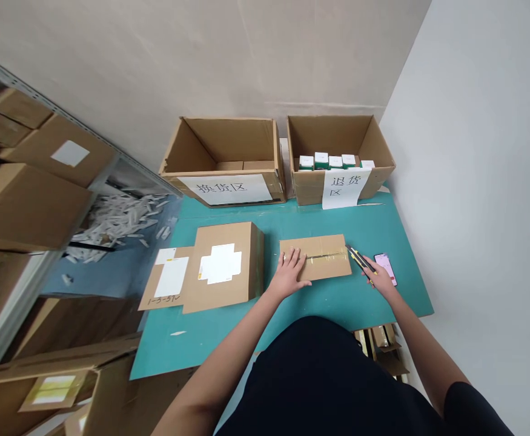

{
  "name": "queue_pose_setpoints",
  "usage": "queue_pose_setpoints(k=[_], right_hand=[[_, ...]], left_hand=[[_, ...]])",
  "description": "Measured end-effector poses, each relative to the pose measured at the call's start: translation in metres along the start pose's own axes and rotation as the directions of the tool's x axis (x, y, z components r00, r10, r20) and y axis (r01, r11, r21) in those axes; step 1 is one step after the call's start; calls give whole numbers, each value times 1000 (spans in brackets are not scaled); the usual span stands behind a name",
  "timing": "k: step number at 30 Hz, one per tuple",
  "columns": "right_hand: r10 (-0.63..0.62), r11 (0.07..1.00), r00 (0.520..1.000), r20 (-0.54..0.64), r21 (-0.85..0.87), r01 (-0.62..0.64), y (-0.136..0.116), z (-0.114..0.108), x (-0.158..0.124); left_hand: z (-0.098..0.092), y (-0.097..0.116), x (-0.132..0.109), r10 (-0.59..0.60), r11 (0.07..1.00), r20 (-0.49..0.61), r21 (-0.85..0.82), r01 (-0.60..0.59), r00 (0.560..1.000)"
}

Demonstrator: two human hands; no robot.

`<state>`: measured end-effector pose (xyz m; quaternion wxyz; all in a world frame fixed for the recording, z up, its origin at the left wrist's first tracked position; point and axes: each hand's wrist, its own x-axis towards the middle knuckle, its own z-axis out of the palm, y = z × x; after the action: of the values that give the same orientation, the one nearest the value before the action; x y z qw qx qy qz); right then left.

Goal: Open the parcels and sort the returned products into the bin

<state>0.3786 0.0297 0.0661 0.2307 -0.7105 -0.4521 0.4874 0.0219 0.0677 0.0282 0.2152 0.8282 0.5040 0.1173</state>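
Observation:
My left hand [289, 274] lies flat on the left end of a small taped cardboard parcel [323, 257], which sits on the teal table [374, 224]. A strip of clear tape runs lengthwise along the parcel's seam. My right hand [380, 277] grips a yellow-and-black utility knife [360, 260] just beyond the parcel's right end, with its tip near the parcel's corner. A smartphone [385, 269] with a lit pink screen lies on the table right next to my right hand.
A sealed carton [241, 260] and a flat labelled cardboard sheet [167, 278] lie left on the table. Behind stand an open labelled carton [223, 145] and another carton [332, 142] holding several white-and-green boxes. Stacked cartons [28, 181] fill the left.

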Motion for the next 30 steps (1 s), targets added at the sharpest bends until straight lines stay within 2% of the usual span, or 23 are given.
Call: queue_pose_setpoints(k=[3,8,30], right_hand=[[9,998,1000,-17,-65,-10,-5,-1,-1],[22,992,1000,-10,-123,-23,-13,-2,-5],[57,991,998,5,-119,-56,-13,0,-11]], left_hand=[[1,-1,0,14,1000,-1,-20,-14,1000],[2,2,3,-32,998,-31,-61,30,999],[8,3,5,-82,996,-43,-37,80,996]])
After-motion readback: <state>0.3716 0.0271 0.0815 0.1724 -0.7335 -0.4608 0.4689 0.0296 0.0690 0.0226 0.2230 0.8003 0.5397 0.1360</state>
